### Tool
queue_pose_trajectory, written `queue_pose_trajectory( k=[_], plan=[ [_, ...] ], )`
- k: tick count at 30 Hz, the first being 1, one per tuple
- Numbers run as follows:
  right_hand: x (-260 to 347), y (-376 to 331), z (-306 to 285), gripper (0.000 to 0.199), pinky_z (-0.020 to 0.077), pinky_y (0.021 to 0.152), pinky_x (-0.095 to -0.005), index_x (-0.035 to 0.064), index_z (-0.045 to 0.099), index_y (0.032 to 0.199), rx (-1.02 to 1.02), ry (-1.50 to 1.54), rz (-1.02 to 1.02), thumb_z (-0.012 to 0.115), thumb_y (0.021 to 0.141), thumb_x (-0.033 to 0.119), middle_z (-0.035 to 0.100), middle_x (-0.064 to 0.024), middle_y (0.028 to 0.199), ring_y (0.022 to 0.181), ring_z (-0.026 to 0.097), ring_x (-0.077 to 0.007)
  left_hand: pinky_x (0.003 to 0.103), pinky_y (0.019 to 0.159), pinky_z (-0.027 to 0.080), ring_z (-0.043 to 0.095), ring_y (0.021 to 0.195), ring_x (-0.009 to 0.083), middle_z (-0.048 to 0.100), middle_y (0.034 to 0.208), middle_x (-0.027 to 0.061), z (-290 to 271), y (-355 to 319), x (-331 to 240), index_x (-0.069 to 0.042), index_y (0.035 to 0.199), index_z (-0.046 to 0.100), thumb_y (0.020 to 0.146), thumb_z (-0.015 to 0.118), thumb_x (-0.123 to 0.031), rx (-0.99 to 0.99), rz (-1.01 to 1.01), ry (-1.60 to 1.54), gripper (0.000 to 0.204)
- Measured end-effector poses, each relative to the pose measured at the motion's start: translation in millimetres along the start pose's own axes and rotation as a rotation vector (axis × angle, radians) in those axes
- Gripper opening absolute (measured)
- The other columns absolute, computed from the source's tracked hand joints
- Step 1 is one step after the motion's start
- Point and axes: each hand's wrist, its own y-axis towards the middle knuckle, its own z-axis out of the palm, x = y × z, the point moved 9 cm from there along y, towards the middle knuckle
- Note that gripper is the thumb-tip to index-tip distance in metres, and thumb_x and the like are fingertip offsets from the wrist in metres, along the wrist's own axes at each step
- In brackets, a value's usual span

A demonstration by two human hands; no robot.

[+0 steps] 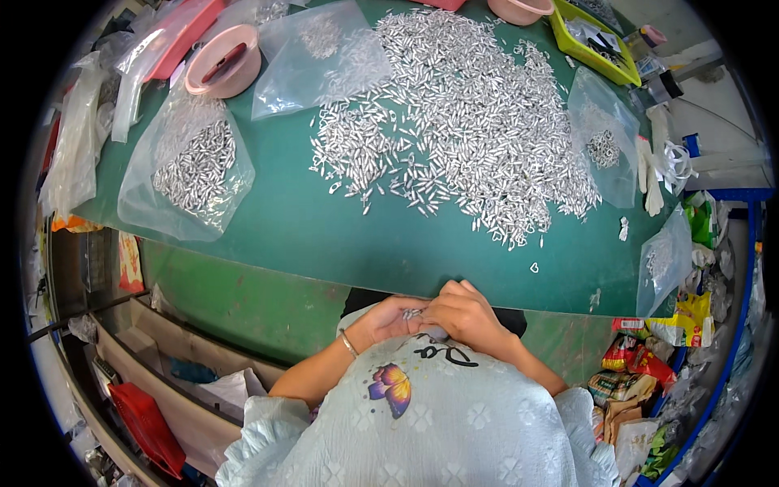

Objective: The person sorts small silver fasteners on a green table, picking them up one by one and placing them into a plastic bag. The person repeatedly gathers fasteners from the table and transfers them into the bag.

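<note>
Close to my body, at the table's front edge, my two hands meet. My left hand (389,317) is cupped, with a few small silver metal pieces (412,314) lying in it. Against its fingertips rests my right hand (466,312), its fingers curled; what they pinch, if anything, is hidden. Beyond both hands a broad heap of small silver metal pieces (479,122) covers much of the green table (284,235); many are slim and pointed. One heart-shaped piece (535,267) lies apart from the heap, nearer the front edge.
Left of the heap are a clear bag of silver pieces (195,170) and a pink bowl (223,61) with a red-handled tool. More plastic bags (604,146) and a yellow-green basket (596,40) stand right. A drawer (174,357) and a red tray (146,426) sit lower left.
</note>
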Motion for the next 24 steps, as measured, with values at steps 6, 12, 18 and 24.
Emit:
queue_pose_trajectory(
  k=[6,12,18,24],
  plan=[
    [-46.3,-25.2,-73.2,0.007,0.0463,0.078,-0.0351,0.0025,0.072,0.086,-0.508,0.157,0.382,0.072,0.079,0.001,0.069,-0.0075,0.085,0.083,0.060,-0.0250,0.031,0.093,0.054,0.066,0.106,0.0216,0.066,0.114,0.0184,-2.8,-4.9,-7.3,0.009,0.121,0.058,0.096,0.056,-0.007,0.013,0.059,0.384,0.029],
    [-56.8,-14.8,-102.5,0.023,0.0397,0.082,-0.0399,0.0059,0.069,0.099,-0.580,-0.465,0.415,0.075,0.078,0.010,0.059,-0.0091,0.103,0.095,0.052,-0.0283,0.031,0.096,0.053,0.064,0.112,0.0245,0.064,0.120,0.0217,-9.9,15.7,-14.5,0.009,0.127,0.055,0.099,0.051,-0.013,-0.104,0.171,0.330,0.036],
    [-62.7,27.1,-54.3,0.022,0.0371,0.076,-0.0400,0.0043,0.060,0.101,-0.408,-0.582,0.346,0.070,0.082,0.011,0.058,-0.0094,0.100,0.093,0.053,-0.0284,0.038,0.104,0.049,0.062,0.116,0.0331,0.056,0.128,0.0301,3.8,19.1,-8.7,0.013,0.130,0.048,0.104,0.039,-0.021,-0.055,0.062,0.279,0.044],
    [-62.9,28.1,-63.7,0.017,0.0406,0.078,-0.0412,0.0021,0.058,0.100,-0.442,-0.512,0.326,0.064,0.084,0.006,0.055,-0.0123,0.098,0.092,0.053,-0.0307,0.039,0.107,0.047,0.061,0.116,0.0337,0.057,0.126,0.0310,-0.8,20.0,-9.5,0.012,0.130,0.049,0.104,0.041,-0.020,-0.063,0.060,0.258,0.043]
  ],
)
